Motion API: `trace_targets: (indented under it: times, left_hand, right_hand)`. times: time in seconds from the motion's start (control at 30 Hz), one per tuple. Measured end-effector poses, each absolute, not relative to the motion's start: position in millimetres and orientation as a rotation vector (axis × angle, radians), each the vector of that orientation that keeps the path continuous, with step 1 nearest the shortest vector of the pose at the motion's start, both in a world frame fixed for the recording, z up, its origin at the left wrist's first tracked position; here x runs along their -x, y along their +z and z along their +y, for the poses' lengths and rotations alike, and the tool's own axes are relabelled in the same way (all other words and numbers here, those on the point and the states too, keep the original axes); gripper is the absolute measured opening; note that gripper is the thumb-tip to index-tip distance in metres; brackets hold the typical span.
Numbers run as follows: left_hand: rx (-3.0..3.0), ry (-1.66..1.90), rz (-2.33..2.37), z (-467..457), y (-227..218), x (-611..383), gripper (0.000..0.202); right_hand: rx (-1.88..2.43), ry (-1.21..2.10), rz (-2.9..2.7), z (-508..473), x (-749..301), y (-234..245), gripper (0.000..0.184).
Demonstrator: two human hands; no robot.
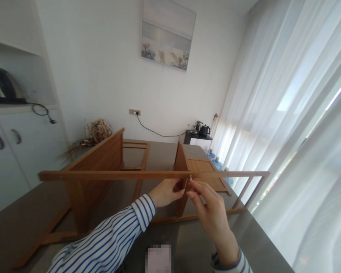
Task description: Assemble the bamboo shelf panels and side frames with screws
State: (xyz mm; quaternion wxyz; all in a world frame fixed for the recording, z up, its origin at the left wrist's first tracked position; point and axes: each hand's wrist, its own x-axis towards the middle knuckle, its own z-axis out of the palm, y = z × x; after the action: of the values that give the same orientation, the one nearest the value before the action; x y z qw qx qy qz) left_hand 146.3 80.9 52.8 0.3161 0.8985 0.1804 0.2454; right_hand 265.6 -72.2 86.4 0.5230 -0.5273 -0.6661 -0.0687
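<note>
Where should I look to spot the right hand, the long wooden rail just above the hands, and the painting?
Right hand point(211, 207): head view, on the back of the hand.
Long wooden rail point(156, 174): head view, mid-length on its near face.
Painting point(168, 36): head view, middle of the canvas.

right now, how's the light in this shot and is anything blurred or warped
Head view: brightest at the curtain; soft sheen on the table; pixelated patch at bottom middle; fine detail soft at the right hand; wide-angle stretch toward the edges.
</note>
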Motion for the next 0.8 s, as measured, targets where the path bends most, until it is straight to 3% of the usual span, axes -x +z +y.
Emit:
trace_targets:
  times: [0.23,0.5,0.67,0.8]
  left_hand:
    - [-2.348,0.651,0.491,78,54,-147,0.023]
    - [-2.391,0.681,0.506,79,52,-148,0.019]
    - [-2.403,0.688,0.504,80,51,-148,0.02]
    - [-2.398,0.674,0.521,79,52,-148,0.019]
  right_hand:
    - [1.259,-0.395,-1.615,-70,-263,81,0.024]
    - [1.292,-0.428,-1.47,-72,-255,79,0.014]
    - [1.304,-0.283,-1.377,-74,-252,78,0.012]
    - [1.217,0.081,-1.177,-74,-248,79,0.015]
